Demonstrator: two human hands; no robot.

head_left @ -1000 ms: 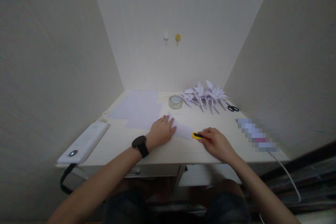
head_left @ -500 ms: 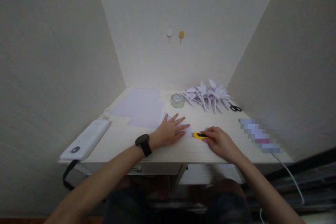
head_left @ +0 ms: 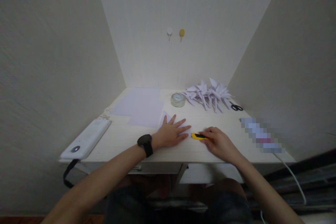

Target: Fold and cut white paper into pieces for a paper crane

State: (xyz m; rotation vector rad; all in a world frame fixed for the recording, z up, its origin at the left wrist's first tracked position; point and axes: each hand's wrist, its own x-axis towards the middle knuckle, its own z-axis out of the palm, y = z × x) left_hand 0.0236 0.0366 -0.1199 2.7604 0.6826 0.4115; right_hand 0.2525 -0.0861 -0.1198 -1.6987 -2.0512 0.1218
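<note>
Head view, only one. My left hand point(head_left: 170, 133) lies flat, fingers spread wide, pressing down on a small sheet of white paper point(head_left: 183, 126) on the worktop point(head_left: 126, 140); a black wristwatch point(head_left: 146, 144) sits on that wrist. My right hand point(head_left: 219, 142) is closed around a yellow utility knife point(head_left: 197, 136), whose tip end points toward my left hand and lies just beside its fingertips, at the near edge of the paper. Whether the blade is out I can't tell, too small.

Beyond my left hand: larger white paper sheets point(head_left: 143, 106) lying flat, overlapping. Beyond the gap between my hands: a roll of clear tape point(head_left: 177, 99). Beyond my right hand, well apart: a pile of folded paper cranes point(head_left: 210, 94), with black-handled scissors point(head_left: 236, 107) just beside the pile on its far right side.

Far out past my left hand, at the worktop's near corner: a white power bank point(head_left: 85, 139) with a dark round button, a black strap point(head_left: 68, 176) hanging off the edge below it. Out past my right hand: a blurred-out item point(head_left: 261, 135), with a white cable point(head_left: 292, 178) running from it off the worktop edge. On the wall straight ahead, two small hooks point(head_left: 175, 33), one white, one yellow.
</note>
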